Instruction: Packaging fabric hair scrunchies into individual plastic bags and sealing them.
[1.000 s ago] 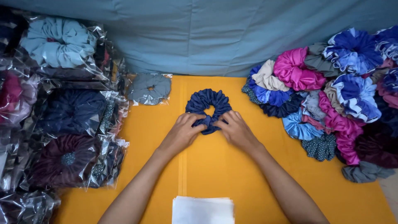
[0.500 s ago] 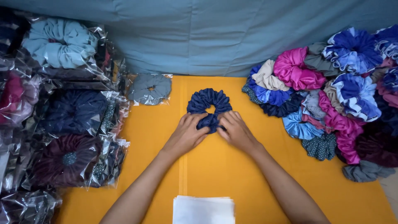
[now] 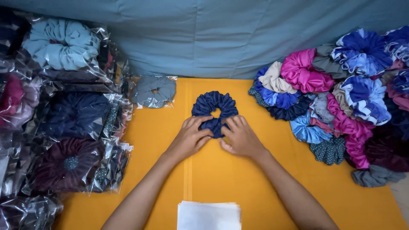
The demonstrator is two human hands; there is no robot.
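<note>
Scrunchie (image 3: 214, 105) on the table (image 3: 272, 179) at centre, left hand (image 3: 190, 138) and right hand (image 3: 241, 137) side by side on its near edge, bagged scrunchies (image 3: 68, 127) stacked left, loose scrunchie pile (image 3: 341, 98) right, paper stack (image 3: 208, 215) nearest the person, cloth backdrop (image 3: 204, 38) behind.

left hand (image 3: 189, 138) + right hand (image 3: 242, 137) – pinching navy scrunchie (image 3: 214, 106) | yellow cloth (image 3: 272, 179) – beneath

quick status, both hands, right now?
Left hand: fingers pinching the near edge of the navy scrunchie on the orange cloth.
Right hand: pinching the same edge alongside it.
</note>
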